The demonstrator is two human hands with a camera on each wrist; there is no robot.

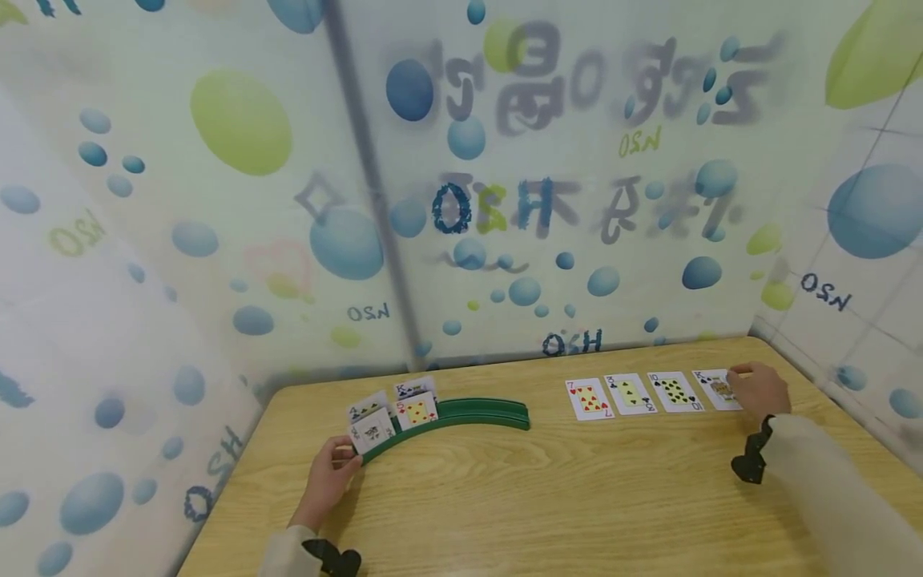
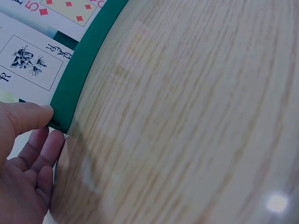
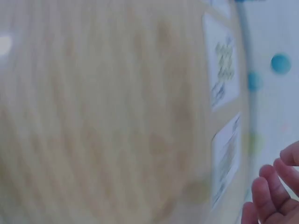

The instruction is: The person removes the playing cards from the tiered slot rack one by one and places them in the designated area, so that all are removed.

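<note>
A curved green card holder [image 1: 483,410] lies on the table's left half. Its left end carries a joker [image 1: 372,433] and a five of diamonds [image 1: 417,412] in front, with a king [image 1: 413,388] and another black-suited card [image 1: 368,405] behind. My left hand [image 1: 332,477] grips that end, thumb on the holder's edge [image 2: 77,88] by the joker and fingers curled below. At the far right, my right hand [image 1: 763,391] is at the right edge of a black king [image 1: 717,390]. Seen from the right wrist, its fingers [image 3: 262,193] are loosely bent and hold nothing.
Left of the black king, a ten [image 1: 675,393], a low black card [image 1: 630,394] and a seven of hearts [image 1: 587,399] lie face up in a row. A patterned curtain [image 1: 490,304] stands behind the wooden table [image 1: 519,497] and along both sides.
</note>
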